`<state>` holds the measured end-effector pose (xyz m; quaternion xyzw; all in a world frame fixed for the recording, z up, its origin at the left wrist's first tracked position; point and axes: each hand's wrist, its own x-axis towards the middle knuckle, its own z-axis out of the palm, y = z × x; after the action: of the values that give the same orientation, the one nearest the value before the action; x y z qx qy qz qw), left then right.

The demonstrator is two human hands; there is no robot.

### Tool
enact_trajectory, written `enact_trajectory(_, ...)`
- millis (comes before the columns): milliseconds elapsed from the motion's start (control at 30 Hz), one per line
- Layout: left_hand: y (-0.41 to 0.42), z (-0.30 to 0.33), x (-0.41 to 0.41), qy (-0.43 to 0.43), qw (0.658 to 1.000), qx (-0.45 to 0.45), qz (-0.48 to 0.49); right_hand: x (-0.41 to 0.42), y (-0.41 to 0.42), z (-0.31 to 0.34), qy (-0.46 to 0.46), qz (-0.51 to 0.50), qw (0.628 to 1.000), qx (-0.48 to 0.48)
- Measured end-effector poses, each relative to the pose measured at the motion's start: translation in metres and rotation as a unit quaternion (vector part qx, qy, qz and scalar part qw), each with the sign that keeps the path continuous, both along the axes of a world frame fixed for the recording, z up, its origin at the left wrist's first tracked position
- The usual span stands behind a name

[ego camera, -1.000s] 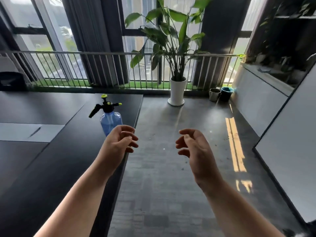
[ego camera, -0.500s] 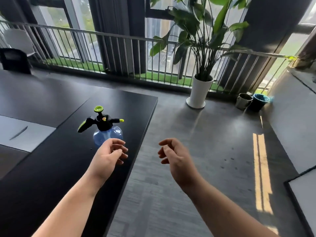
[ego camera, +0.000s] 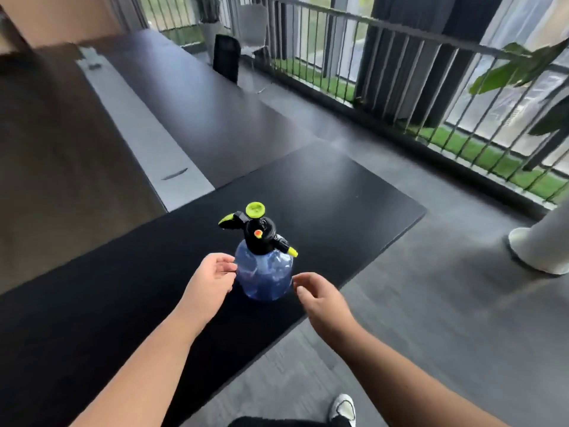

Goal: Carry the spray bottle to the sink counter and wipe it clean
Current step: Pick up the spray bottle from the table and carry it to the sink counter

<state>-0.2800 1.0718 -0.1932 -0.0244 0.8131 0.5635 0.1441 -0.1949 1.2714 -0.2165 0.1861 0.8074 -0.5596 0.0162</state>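
Pick-up is the step in hand: the spray bottle [ego camera: 263,272], mid-frame on the black table [ego camera: 338,192], is flanked by the open left hand [ego camera: 212,280] and open right hand [ego camera: 320,298]. Next, it must be gripped and lifted.

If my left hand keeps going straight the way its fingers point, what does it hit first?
Most likely the translucent blue spray bottle: the left hand is open beside its left wall, fingertips almost touching, though the depth is uncertain.

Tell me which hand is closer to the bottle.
The left hand: its fingers reach the blue bottle at its side, seemingly touching it. The right hand is open just short of the bottle, with a sliver of black table between.
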Motion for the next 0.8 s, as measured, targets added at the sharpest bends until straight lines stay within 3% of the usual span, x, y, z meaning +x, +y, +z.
enact_trajectory(133, 0.021, -0.012, -0.001, 0.004, 0.997, -0.055, 0.044, -0.035, 0.032, -0.028, -0.021, 0.057, 0.995, 0.075)
enact_trajectory(233, 0.027, -0.022, -0.005, 0.020, 0.997, -0.076, 0.026, -0.063, 0.049, -0.042, -0.006, 0.081, 0.990, 0.112)
enact_trajectory(400, 0.031, -0.043, -0.032, 0.010, 0.993, -0.118, 0.004, -0.116, 0.063, -0.054, 0.016, 0.115, 0.987, 0.108)
enact_trajectory(633, 0.039, -0.050, -0.077, 0.006, 0.993, -0.106, -0.058, -0.152, 0.047, -0.057, 0.035, 0.234, 0.964, 0.122)
enact_trajectory(800, 0.036, -0.051, -0.093, -0.009, 0.993, -0.084, -0.077, -0.163, 0.038, -0.051, 0.074, 0.250, 0.955, 0.141)
